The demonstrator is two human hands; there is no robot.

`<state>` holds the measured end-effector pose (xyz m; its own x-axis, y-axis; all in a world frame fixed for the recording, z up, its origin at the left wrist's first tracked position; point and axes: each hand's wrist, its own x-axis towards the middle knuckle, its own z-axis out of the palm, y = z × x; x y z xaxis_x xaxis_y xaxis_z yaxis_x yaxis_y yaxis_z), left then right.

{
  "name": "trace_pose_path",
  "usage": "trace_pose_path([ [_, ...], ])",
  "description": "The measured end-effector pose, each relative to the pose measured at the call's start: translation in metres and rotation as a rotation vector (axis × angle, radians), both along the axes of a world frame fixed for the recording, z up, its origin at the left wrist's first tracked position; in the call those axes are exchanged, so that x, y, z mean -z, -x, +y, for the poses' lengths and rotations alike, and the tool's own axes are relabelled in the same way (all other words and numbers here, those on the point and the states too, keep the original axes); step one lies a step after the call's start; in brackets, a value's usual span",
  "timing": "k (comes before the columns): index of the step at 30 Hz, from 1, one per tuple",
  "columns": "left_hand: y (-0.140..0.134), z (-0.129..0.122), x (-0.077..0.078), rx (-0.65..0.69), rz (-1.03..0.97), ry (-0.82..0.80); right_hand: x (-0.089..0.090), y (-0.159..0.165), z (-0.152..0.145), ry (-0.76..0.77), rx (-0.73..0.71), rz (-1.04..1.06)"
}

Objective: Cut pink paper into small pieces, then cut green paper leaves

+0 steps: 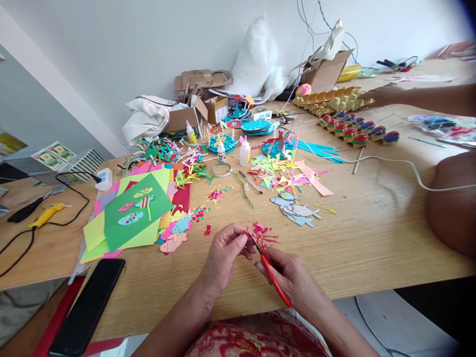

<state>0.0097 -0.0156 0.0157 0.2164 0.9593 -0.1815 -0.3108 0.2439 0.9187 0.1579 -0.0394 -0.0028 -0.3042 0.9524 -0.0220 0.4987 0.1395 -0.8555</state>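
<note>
Scissors [275,282] in the right hand [292,270], red handles gripped by its fingers, blades angling away toward the left fingertips! And the left hand [225,253], thumb pressed to forefinger, pinches a small piece of red paper [247,232] right at the blade tips; whether the blades are parted is too small to tell. Just beyond the fingers, a loose spread of crimson shreds [263,233] on the bench [364,238]. Out past those and to the right, grey-blue fish cutouts [299,210] lie overlapping. Left of the left fingers, a cluster of colored paper fish [174,243], and farther left a green sheet [126,235] carrying four more! Black phone [87,307], well left of the fingers. Squeeze bottles [244,153] stand upright far beyond them, and off to the far right, another person's hand [385,94] near the egg cartons [330,103].
</note>
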Motion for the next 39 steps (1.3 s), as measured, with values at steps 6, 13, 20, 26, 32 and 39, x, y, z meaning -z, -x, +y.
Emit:
trace_pose_path([
  [6, 0.002, 0.004, -0.004, -0.008, 0.090, -0.005, -0.006, -0.002, 0.000, 0.018, 0.003, -0.021],
  [13, 0.010, 0.012, 0.005, 0.208, 0.357, -0.090, -0.014, -0.007, 0.014, 0.075, 0.028, 0.130],
  [20, 0.012, 0.013, -0.002, 0.280, 0.719, -0.323, -0.019, -0.001, 0.035, 0.106, 0.041, 0.281],
  [26, 0.012, 0.013, -0.009, 0.320, 0.870, -0.403, -0.018, 0.002, 0.039, 0.058, 0.007, 0.184],
  [32, 0.017, 0.010, 0.002, 0.297, 0.656, -0.272, -0.012, 0.005, 0.037, 0.147, 0.066, 0.462],
  [39, 0.006, 0.005, 0.017, 0.199, 0.341, -0.157, -0.004, 0.013, 0.036, 0.141, 0.201, 0.628],
])
